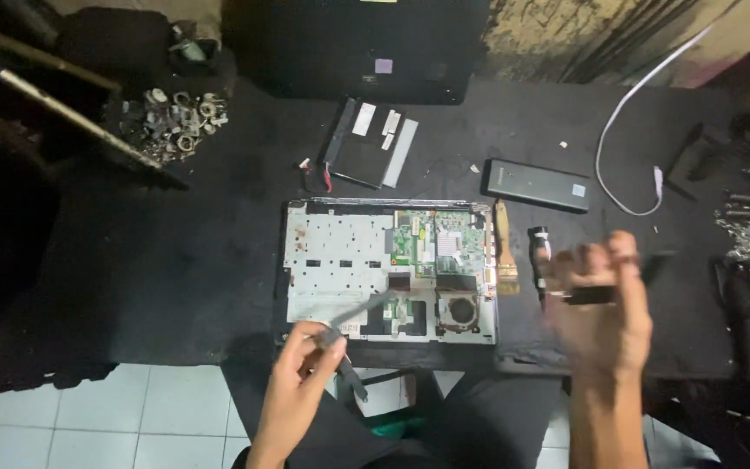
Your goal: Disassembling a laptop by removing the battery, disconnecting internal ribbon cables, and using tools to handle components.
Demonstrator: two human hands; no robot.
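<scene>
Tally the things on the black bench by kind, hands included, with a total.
Opened laptop chassis: 1
Brush: 1
Black slab device: 1
Flat black part with silver strips: 1
White cable: 1
Heaps of small metal parts: 1 clear
Hands: 2, left hand on a thin tool, right hand blurred, gripping a dark piece
Total: 10

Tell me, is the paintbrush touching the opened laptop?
Cannot tell. In the head view the paintbrush lies right along the opened laptop's right edge, but no clear gap or contact shows.
</scene>
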